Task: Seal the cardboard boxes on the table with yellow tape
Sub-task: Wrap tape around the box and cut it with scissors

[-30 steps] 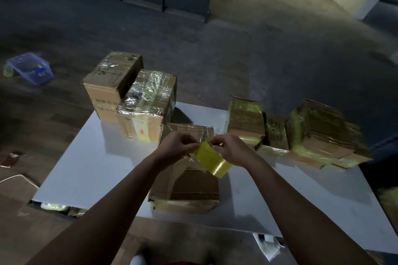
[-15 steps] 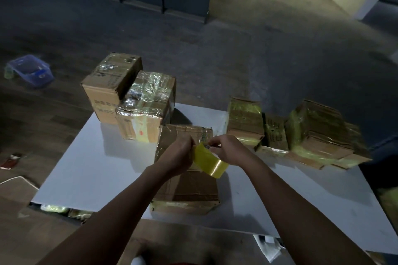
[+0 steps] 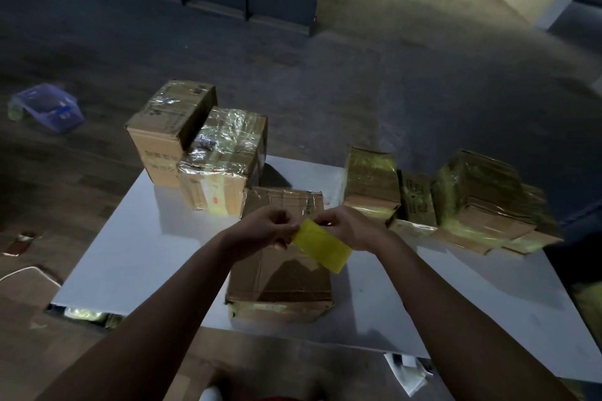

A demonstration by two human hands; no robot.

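a person's left hand (image 3: 267, 228) and right hand (image 3: 348, 228) both pinch the upper end of the yellow tape (image 3: 322, 247), held above a worn cardboard box (image 3: 283, 273) near the front edge of a white table (image 3: 130, 238)

The yellow tape (image 3: 322, 249) is a glossy band slanting down and right from the grip. Directly beneath the grip lies a creased brown cardboard box (image 3: 280, 283). Film-wrapped boxes (image 3: 224, 159) stand beyond it to the left, and yellow-taped boxes (image 3: 479, 192) beyond it to the right.
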